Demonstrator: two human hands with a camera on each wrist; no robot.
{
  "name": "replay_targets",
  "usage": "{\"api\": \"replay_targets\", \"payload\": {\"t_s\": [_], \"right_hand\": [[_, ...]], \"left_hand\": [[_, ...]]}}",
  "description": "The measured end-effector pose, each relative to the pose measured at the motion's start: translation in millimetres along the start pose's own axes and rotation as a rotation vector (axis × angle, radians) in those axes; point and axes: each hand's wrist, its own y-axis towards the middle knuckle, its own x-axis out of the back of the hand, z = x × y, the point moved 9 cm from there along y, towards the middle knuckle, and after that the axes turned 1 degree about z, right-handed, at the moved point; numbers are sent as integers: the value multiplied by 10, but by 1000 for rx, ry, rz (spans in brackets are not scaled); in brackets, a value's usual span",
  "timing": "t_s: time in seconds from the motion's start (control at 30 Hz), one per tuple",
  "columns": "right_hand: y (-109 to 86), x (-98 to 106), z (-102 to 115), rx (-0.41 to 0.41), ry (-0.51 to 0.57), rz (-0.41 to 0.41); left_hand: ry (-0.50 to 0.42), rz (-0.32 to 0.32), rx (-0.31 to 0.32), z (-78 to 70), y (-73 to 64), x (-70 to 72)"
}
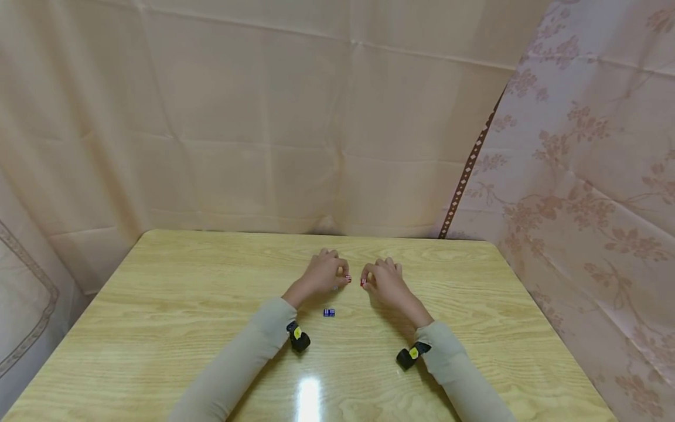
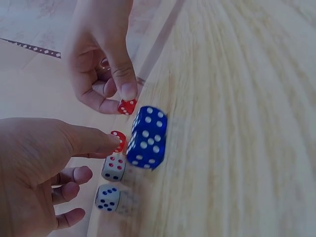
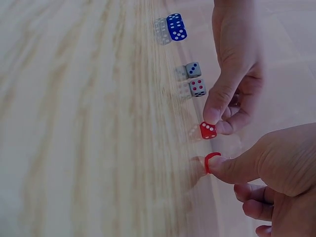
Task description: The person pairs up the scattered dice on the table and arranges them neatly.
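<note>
My left hand pinches a red die with white dots between thumb and fingertips, low over the table. Just to its right, my right hand pinches another red die; in the right wrist view its thumb hides much of that die. A small gap separates the two red dice. Two white dice, one showing red dots and one showing blue dots, stand close together by the left hand, which mostly hides them in the head view. Nearer me, two blue dice sit side by side.
The wooden table shines, with a bright glare near its front. Behind it hangs a beige curtain, and a flowered curtain hangs on the right. Each sleeved wrist carries a small black camera.
</note>
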Motion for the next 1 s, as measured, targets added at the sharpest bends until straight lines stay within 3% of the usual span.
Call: {"api": "replay_targets", "payload": {"t_s": [0.53, 1.0], "right_hand": [[-14, 27, 23, 15, -4, -21], [-13, 35, 35, 26, 18, -32]], "left_hand": [[-1, -46, -54, -190, 0, -64], [-18, -61, -59, -240, 7, -58]]}}
